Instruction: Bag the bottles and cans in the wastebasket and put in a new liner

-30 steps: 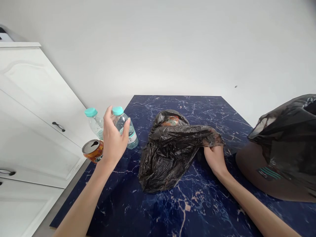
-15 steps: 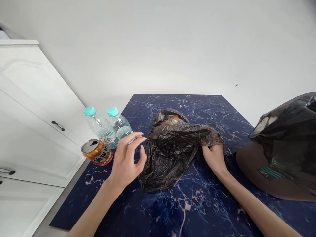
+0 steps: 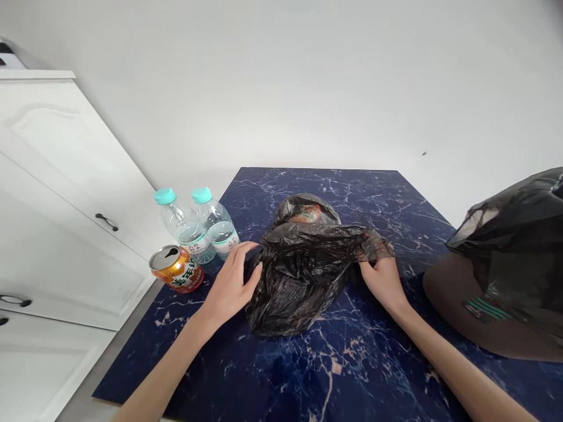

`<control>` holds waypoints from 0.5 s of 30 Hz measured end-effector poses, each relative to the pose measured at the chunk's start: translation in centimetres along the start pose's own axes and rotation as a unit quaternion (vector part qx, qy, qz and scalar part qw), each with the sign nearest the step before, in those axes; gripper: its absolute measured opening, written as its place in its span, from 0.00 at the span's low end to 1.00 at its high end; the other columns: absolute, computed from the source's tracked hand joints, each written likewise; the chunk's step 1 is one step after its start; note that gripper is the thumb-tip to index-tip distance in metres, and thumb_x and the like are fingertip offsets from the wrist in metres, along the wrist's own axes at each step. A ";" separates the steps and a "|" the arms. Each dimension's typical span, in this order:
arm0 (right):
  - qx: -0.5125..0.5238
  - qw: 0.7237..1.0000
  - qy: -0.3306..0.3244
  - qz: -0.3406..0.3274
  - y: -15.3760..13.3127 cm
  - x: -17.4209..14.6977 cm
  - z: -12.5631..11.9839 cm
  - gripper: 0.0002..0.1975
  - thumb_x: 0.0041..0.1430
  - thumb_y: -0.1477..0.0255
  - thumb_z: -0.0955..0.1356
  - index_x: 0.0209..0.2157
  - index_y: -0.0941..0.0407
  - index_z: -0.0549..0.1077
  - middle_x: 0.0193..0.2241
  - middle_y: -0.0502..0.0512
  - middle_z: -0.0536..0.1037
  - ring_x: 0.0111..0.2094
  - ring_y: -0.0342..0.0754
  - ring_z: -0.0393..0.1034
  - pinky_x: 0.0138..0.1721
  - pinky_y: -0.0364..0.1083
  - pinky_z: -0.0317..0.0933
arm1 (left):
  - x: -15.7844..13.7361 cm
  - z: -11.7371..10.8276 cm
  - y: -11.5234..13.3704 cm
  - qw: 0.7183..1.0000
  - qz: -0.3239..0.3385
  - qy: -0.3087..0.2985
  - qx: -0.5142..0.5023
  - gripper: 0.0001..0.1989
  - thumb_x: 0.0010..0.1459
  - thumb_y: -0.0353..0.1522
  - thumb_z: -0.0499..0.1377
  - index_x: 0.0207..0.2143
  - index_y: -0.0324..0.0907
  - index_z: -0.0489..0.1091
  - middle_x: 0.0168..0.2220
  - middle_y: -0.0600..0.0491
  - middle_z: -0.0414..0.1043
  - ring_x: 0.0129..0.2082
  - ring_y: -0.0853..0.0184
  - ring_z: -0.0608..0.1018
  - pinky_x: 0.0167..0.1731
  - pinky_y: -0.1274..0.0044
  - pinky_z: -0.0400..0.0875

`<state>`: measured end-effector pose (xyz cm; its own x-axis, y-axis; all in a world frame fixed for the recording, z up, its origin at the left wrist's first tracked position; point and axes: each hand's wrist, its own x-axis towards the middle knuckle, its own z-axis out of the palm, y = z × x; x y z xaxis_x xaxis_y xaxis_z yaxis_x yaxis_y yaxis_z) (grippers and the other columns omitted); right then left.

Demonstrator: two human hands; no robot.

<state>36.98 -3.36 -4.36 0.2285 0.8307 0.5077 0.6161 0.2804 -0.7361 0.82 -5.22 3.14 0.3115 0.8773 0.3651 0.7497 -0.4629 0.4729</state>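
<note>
A crumpled black plastic bag [image 3: 299, 293] lies mid-table, its mouth spread between my hands. Something with a red and green printed label [image 3: 310, 213] shows in its far part; its kind is unclear. My left hand [image 3: 235, 278] is at the bag's left edge, thumb and fingers apart around the plastic. At the opposite corner, my right hand [image 3: 380, 275] grips the rim, its fingers partly covered by thin film. Left of my left hand stand an opened orange drink can [image 3: 178, 271] and two clear water bottles [image 3: 189, 231] [image 3: 219, 225] with turquoise caps, each partly filled.
On the right sits a brown cap [image 3: 453, 310] with green stripes, partly covered by another black plastic bag [image 3: 523, 246]. White cabinets [image 3: 57, 193] with dark handles flank the table's left side. The blue marbled table [image 3: 325, 375] ends at a white wall [image 3: 316, 88].
My left hand has moved from the air down to the bag's left edge. My right hand keeps its hold on the right corner, which has sunk slightly. The camera view has shifted a little.
</note>
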 end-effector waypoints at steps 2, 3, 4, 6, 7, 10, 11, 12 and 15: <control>-0.003 1.000 -0.003 0.001 -0.2 0.0 -0.1 0.17 0.70 0.63 0.65 0.55 0.52 0.76 0.51 0.62 0.80 0.54 0.62 0.71 0.61 0.65 0.64 | 0.3 -0.4 -0.2 0.999 -0.029 -0.007 -0.013 0.19 0.76 0.43 0.54 0.64 0.47 0.63 0.63 0.42 0.71 0.64 0.52 0.76 0.64 0.56 0.73; -0.005 1.000 -0.004 0.002 -0.3 0.0 -0.1 0.17 0.71 0.63 0.65 0.55 0.52 0.76 0.51 0.62 0.80 0.54 0.62 0.71 0.61 0.65 0.64 | 0.4 -0.6 -0.3 0.999 -0.045 -0.012 -0.022 0.19 0.76 0.44 0.54 0.64 0.47 0.63 0.62 0.43 0.72 0.63 0.52 0.78 0.63 0.56 0.74; -0.007 1.000 -0.004 0.004 -0.5 -0.1 -0.1 0.17 0.71 0.63 0.64 0.55 0.52 0.76 0.52 0.62 0.80 0.54 0.62 0.70 0.61 0.65 0.63 | 0.6 -0.8 -0.4 0.998 -0.060 -0.014 -0.031 0.20 0.76 0.46 0.54 0.63 0.47 0.64 0.62 0.43 0.73 0.61 0.52 0.79 0.62 0.56 0.75; -0.011 1.000 -0.003 0.007 -0.7 -0.1 -0.2 0.16 0.71 0.62 0.64 0.54 0.52 0.76 0.52 0.62 0.80 0.54 0.63 0.70 0.61 0.66 0.62 | 0.8 -1.1 -0.6 0.996 -0.078 -0.014 -0.048 0.21 0.76 0.47 0.53 0.63 0.47 0.65 0.61 0.43 0.74 0.60 0.53 0.79 0.61 0.56 0.75; -0.013 1.000 -0.003 0.008 -0.9 -0.2 -0.2 0.16 0.71 0.62 0.64 0.53 0.52 0.77 0.52 0.62 0.80 0.54 0.63 0.69 0.61 0.66 0.61 | 0.9 -1.2 -0.7 0.995 -0.081 -0.013 -0.053 0.21 0.77 0.47 0.53 0.63 0.46 0.65 0.61 0.43 0.74 0.59 0.53 0.79 0.62 0.56 0.74; -0.015 1.000 -0.001 0.011 -1.1 -0.3 -0.2 0.15 0.72 0.61 0.64 0.51 0.52 0.77 0.51 0.63 0.80 0.53 0.63 0.69 0.61 0.66 0.61 | 1.0 -1.2 -0.8 0.995 -0.077 -0.006 -0.057 0.19 0.77 0.46 0.53 0.62 0.46 0.66 0.59 0.44 0.75 0.58 0.54 0.79 0.61 0.56 0.74; -0.014 1.000 0.000 0.012 -1.2 -0.3 -0.2 0.15 0.72 0.61 0.64 0.51 0.52 0.77 0.51 0.63 0.81 0.53 0.63 0.68 0.61 0.66 0.60 | 1.0 -1.1 -0.6 0.996 -0.067 0.006 -0.053 0.18 0.77 0.44 0.54 0.61 0.46 0.67 0.58 0.44 0.75 0.57 0.55 0.79 0.61 0.57 0.74; -0.012 1.000 0.001 0.013 -1.2 -0.3 -0.2 0.15 0.71 0.61 0.64 0.51 0.52 0.77 0.51 0.63 0.81 0.53 0.64 0.68 0.61 0.67 0.60 | 0.9 -1.0 -0.4 0.997 -0.052 0.030 -0.045 0.16 0.77 0.43 0.54 0.60 0.46 0.67 0.56 0.45 0.75 0.55 0.56 0.80 0.60 0.58 0.74; 0.000 1.000 0.010 0.019 -1.4 -0.3 -0.1 0.16 0.71 0.60 0.65 0.52 0.52 0.77 0.52 0.63 0.80 0.55 0.65 0.68 0.62 0.68 0.61 | 0.5 -0.9 1.0 0.992 0.037 0.123 -0.017 0.06 0.76 0.35 0.56 0.52 0.46 0.69 0.48 0.47 0.75 0.47 0.60 0.79 0.53 0.63 0.77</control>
<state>36.13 -4.07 -3.47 0.2672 0.8310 0.4879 0.6066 0.2484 -0.7552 1.24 -5.36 4.53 0.2093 0.7852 0.5829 0.7088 -0.5324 0.4627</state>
